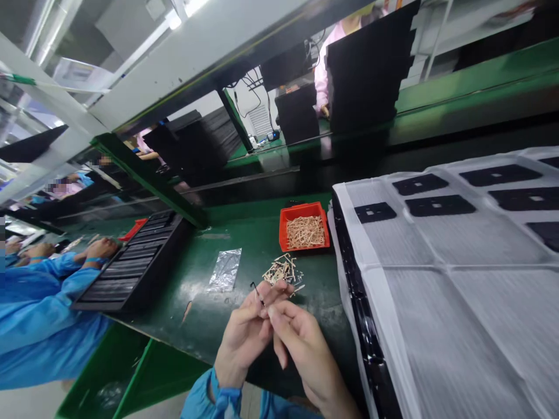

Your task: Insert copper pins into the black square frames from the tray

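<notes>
My left hand (247,334) is closed on a thin dark hooked piece (256,290), whose bent end sticks up past the thumb. My right hand (301,337) meets it, thumb and forefinger pinched together at the left fingertips. Whatever is in that pinch is too small and covered to make out. Just beyond my fingers lies a loose pile of small beige and dark hooked parts (279,270) on the green table (196,302). Behind the pile, a red bin (305,248) holds many similar beige parts (305,231).
A clear plastic bag (226,270) lies flat left of the pile. At right, white sheeting (402,308) with black flat pieces (440,205) covers a stack of trays. Leftward stand a black tray (126,273) and a co-worker in blue sleeves (48,314). A green post (152,183) rises behind.
</notes>
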Tool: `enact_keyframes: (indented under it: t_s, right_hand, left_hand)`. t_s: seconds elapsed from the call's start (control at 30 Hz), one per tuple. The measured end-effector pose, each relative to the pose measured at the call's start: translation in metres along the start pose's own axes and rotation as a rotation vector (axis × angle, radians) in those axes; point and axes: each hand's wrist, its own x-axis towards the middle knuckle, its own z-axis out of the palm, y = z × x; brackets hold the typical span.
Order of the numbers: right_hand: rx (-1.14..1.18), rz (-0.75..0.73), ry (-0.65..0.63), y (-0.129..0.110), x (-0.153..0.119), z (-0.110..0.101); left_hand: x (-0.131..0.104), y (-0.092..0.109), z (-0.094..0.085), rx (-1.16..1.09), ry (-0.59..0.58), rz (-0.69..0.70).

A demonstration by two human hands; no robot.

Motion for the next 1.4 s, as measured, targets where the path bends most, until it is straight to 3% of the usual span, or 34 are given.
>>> enact_keyframes:
  t_s: [0.23, 0.4, 0.5, 0.63, 0.7, 0.77, 0.83, 0.97, 1.07, 1.17, 1.27, 1.4]
  right_hand:
    - [0.084, 0.000, 0.012, -0.001, 0.002, -0.001]
    - [0.068, -0.012, 0.009, -0.002, 0.000, 0.000]
    - [0.026, -0.039, 0.044, -0.003, -0.002, 0.000]
    - [-0.097, -0.114, 0.129, -0.004, -0.004, 0.002]
    - [-0.190, -0.172, 0.176, -0.002, -0.005, 0.003]
    - [-0.296, -0.255, 0.232, 0.001, -0.005, 0.003]
    - [-0.410, -0.363, 0.288, 0.004, -0.006, 0.003]
    - [-0.610, -0.579, 0.331, 0.009, -0.005, 0.002]
    - [-0.720, -0.689, 0.319, 0.010, -0.002, 0.006]
    - [-0.794, -0.762, 0.313, 0.010, 0.003, 0.012]
    - [-0.835, -0.797, 0.336, 0.005, 0.013, 0.018]
    - [-0.829, -0.721, 0.514, -0.009, 0.035, 0.020]
  left_hand:
    - [0.006, -0.001, 0.006, 0.055, -0.027, -0.025]
    - [0.004, 0.003, 0.012, 0.220, 0.022, 0.050]
    - [-0.001, 0.000, 0.011, 0.393, 0.127, 0.220]
    - [-0.012, -0.011, 0.003, 0.637, 0.406, 0.753]
    - [-0.018, -0.014, 0.000, 0.762, 0.451, 0.930]
    - [-0.021, -0.013, 0.003, 0.892, 0.389, 0.915]
    - [-0.022, -0.010, 0.008, 0.969, 0.304, 0.803]
    - [-0.019, -0.008, 0.014, 0.890, 0.233, 0.632]
    - [-0.015, -0.009, 0.008, 0.754, 0.253, 0.611]
    - [-0.007, 0.002, -0.003, 0.567, 0.354, 0.733]
    - [0.002, 0.027, -0.013, 0.374, 0.430, 0.908]
    - [0.017, 0.055, -0.016, 0.295, 0.414, 0.996]
